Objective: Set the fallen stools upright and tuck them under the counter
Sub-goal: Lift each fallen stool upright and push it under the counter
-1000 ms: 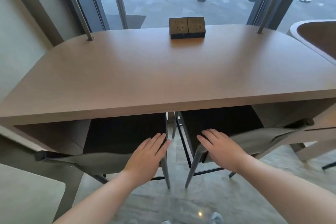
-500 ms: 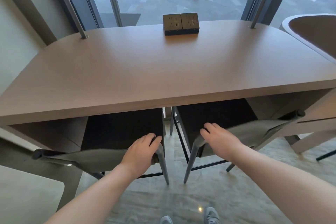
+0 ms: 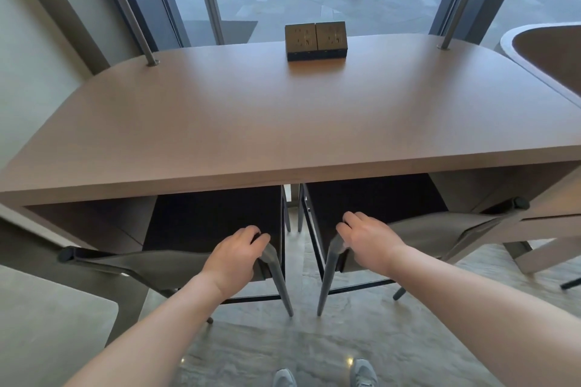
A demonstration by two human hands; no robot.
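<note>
The wooden table [image 3: 251, 122] is spanning the view, and both stools are standing upright with their dark seats already reaching beneath its front edge. The left stool [image 3: 151, 264] and right stool [image 3: 434, 232] are sitting side by side, close but apart. The left hand [image 3: 235, 258] and right hand [image 3: 367, 242] are each curling over a backrest's inner corner, likely gripping there to push both in evenly.

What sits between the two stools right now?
Nothing: between the left stool and right stool the head view shows only a narrow strip of bare floor.
</note>
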